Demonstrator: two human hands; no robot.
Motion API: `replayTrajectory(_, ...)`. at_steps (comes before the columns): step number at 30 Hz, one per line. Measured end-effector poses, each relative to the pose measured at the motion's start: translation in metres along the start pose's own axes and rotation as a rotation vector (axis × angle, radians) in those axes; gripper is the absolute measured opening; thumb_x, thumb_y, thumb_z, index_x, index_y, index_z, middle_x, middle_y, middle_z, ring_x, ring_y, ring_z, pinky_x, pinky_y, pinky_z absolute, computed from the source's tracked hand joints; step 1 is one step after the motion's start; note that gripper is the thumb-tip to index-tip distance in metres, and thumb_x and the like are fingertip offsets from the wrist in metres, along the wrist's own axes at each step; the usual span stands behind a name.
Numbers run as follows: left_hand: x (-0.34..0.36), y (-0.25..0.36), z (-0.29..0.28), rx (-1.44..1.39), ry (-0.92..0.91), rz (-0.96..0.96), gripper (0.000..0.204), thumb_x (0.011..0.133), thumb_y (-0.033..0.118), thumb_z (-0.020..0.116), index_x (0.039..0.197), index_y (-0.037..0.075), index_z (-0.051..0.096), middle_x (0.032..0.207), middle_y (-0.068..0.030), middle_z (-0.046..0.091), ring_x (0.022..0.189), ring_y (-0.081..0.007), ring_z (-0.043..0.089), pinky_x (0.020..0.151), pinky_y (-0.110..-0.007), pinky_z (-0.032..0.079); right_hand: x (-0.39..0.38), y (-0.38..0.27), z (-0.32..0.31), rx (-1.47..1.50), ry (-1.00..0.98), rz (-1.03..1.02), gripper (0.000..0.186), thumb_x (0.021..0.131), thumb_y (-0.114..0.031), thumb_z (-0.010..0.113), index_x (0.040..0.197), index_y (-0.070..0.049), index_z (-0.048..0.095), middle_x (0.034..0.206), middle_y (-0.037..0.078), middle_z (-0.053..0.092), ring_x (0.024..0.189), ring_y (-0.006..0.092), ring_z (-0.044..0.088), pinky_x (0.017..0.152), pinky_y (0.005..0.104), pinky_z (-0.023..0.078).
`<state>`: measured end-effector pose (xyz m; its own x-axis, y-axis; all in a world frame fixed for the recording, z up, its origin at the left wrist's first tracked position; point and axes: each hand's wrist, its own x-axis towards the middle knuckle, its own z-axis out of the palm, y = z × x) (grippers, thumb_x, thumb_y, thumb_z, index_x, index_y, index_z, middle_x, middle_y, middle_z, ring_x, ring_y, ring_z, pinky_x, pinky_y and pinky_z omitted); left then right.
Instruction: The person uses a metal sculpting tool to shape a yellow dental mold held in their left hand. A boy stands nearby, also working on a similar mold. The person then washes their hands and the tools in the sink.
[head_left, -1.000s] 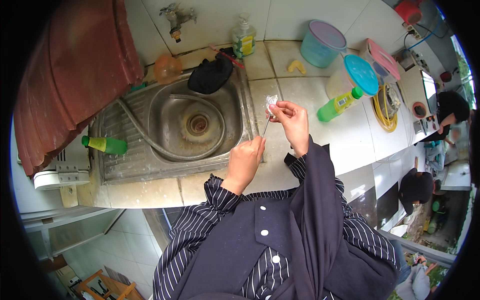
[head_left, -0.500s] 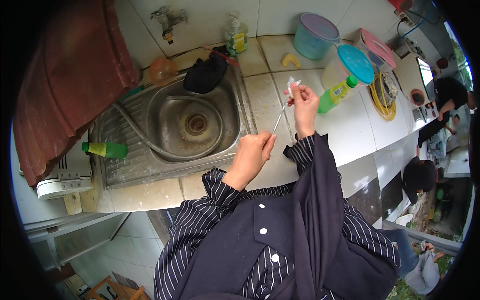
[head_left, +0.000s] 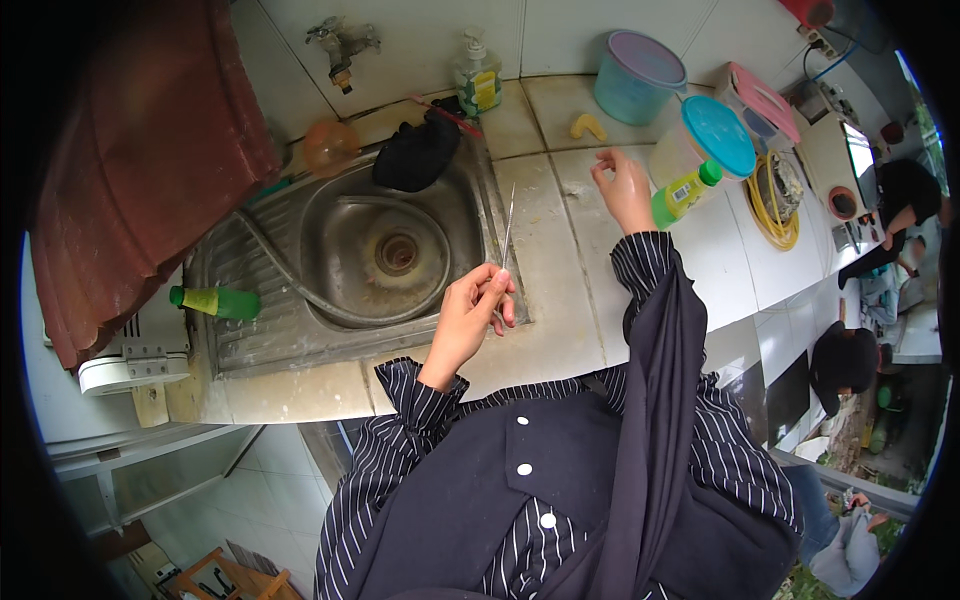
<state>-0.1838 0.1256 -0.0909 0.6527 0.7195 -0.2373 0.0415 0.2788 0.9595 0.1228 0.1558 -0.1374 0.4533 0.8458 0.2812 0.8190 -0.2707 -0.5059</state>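
Note:
My left hand [head_left: 470,318] is closed around the lower end of a thin metal rod [head_left: 509,228], which points up and away over the counter beside the sink. My right hand [head_left: 627,192] is raised over the tiled counter, its fingers loosely curved and apart with nothing visible in them. Just right of it a green bottle [head_left: 684,196] with a yellow label stands on the counter. Beyond the right hand lies a yellowish horseshoe-shaped piece [head_left: 588,126].
To my left is a steel sink [head_left: 330,345] with a grey hose, a black cloth [head_left: 415,150] on its far rim and another green bottle [head_left: 222,302] on the drainboard. Tubs [head_left: 640,85], a soap bottle [head_left: 478,80] and a yellow cable coil [head_left: 775,215] line the back and right. People are at far right.
My hands have moved apart. The white crumpled bit that was in my right hand at the rod's tip is no longer visible. The rod has swung more upright in my left hand.

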Motion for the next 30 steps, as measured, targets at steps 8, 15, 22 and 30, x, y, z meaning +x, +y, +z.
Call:
replayTrajectory(8, -0.016, 0.011, -0.013, -0.094, 0.086, 0.007, 0.028, 0.102, 0.030, 0.039, 0.092, 0.005, 0.047, 0.069, -0.0041, 0.059, 0.063, -0.0081, 0.057, 0.052, -0.021, 0.042, 0.110, 0.037, 0.070, -0.252, -0.075, 0.230, 0.086, 0.073, -0.048, 0.072, 0.133, 0.001, 0.035, 0.121, 0.029, 0.052, 0.107, 0.0400, 0.055, 0.089, 0.0472, 0.045)
replayTrajectory(15, -0.036, 0.047, 0.003, -0.115, 0.048, 0.012, 0.036, 0.099, 0.036, 0.044, 0.076, 0.008, 0.038, 0.068, -0.0038, 0.056, 0.062, -0.0099, 0.053, 0.058, -0.025, 0.043, 0.138, 0.023, 0.096, -0.467, -0.364, 0.461, 0.095, 0.074, -0.056, 0.068, 0.144, -0.008, 0.024, 0.133, 0.021, 0.045, 0.120, 0.0363, 0.047, 0.095, 0.0494, 0.041)
replayTrajectory(22, -0.053, 0.150, 0.075, 0.164, -0.523, 0.046, 0.057, 0.075, 0.050, 0.075, 0.078, 0.005, 0.039, 0.063, -0.0070, 0.057, 0.060, -0.0148, 0.055, 0.061, -0.028, 0.045, 0.155, 0.025, 0.078, -0.451, -0.350, 0.302, 0.096, 0.075, -0.051, 0.065, 0.133, 0.015, 0.026, 0.118, 0.028, 0.058, 0.107, 0.0359, 0.060, 0.091, 0.0422, 0.047)
replayTrajectory(30, -0.063, 0.174, 0.164, -0.281, -0.634, 0.393, 0.034, 0.085, 0.017, 0.061, 0.098, -0.001, 0.035, 0.090, -0.0125, 0.045, 0.083, -0.0197, 0.045, 0.078, -0.034, 0.040, 0.136, -0.038, 0.043, -0.185, -0.298, -0.071, 0.087, 0.076, -0.047, 0.067, 0.128, 0.014, 0.033, 0.108, 0.030, 0.061, 0.102, 0.0407, 0.060, 0.088, 0.0426, 0.047)
